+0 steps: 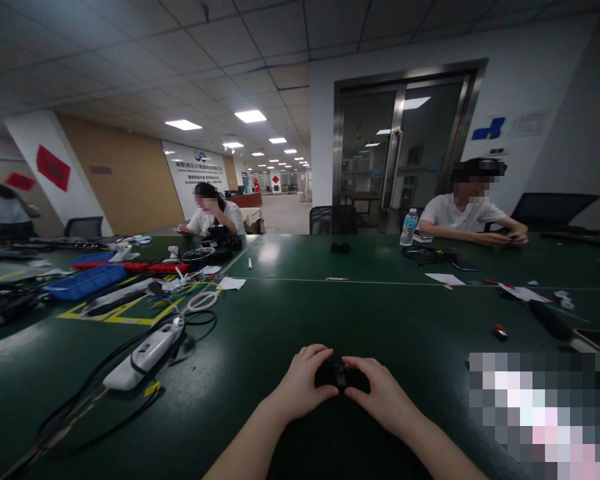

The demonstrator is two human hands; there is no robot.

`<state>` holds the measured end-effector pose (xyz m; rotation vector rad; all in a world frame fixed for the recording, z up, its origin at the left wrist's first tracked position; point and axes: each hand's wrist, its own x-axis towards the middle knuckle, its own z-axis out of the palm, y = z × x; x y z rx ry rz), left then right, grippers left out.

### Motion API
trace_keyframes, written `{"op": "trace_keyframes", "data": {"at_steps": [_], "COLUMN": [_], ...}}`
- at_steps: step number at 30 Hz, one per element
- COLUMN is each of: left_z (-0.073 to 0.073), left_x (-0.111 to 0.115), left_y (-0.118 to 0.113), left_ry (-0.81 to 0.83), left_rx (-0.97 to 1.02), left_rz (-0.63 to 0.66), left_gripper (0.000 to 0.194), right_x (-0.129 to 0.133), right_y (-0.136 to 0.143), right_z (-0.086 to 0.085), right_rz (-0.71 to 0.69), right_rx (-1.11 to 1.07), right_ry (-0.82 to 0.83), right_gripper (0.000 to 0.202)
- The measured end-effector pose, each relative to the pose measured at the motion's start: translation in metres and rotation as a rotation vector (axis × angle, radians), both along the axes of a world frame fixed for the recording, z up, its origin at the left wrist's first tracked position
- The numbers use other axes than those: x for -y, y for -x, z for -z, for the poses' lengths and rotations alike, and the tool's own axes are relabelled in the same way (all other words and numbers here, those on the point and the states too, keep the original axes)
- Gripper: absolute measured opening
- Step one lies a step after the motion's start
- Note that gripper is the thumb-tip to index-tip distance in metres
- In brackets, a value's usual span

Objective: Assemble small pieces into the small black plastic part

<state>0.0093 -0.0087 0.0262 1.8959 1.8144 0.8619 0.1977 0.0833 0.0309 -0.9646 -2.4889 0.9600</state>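
Observation:
My left hand (305,382) and my right hand (377,390) are together over the near middle of the green table. Between them is a small black object (341,379), too dark to name, with a shinier part at its centre. The left fingers and thumb close round its left end. On its right end, my right thumb and fingers grip in the same way. Its underside is hidden, so I cannot tell whether it rests on the table.
A white power strip (147,353) with black cables lies at left, near blue trays (87,281). Farther off are a small wrench (250,264), a black object (341,247) and a water bottle (409,228). Two people sit across the table (280,313). A pixelated patch covers the lower right.

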Motion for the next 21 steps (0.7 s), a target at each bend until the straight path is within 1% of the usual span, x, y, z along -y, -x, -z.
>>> {"op": "trace_keyframes", "data": {"at_steps": [4, 8, 14, 21], "left_z": [-0.0022, -0.0033, -0.0051, -0.0044], "left_x": [-0.0007, -0.0015, 0.0007, 0.0009], "left_y": [-0.0031, -0.0052, -0.0032, 0.0000], "left_ry": [0.032, 0.035, 0.033, 0.042], "left_rx": [-0.084, -0.117, -0.100, -0.056], "left_rz": [-0.010, -0.025, -0.034, -0.003], "left_gripper": [0.058, 0.051, 0.058, 0.048], "right_x": [0.0002, -0.0008, -0.0032, -0.0036], "right_y": [0.0000, 0.0005, -0.0001, -0.0016], "right_z": [0.0015, 0.0045, 0.0071, 0.0077], "right_rz": [-0.001, 0.005, 0.005, -0.008], "right_rx": [0.009, -0.011, -0.015, -0.015], "right_ry": [-0.021, -0.044, -0.031, -0.020], "right_gripper": [0.048, 0.047, 0.046, 0.046]}}
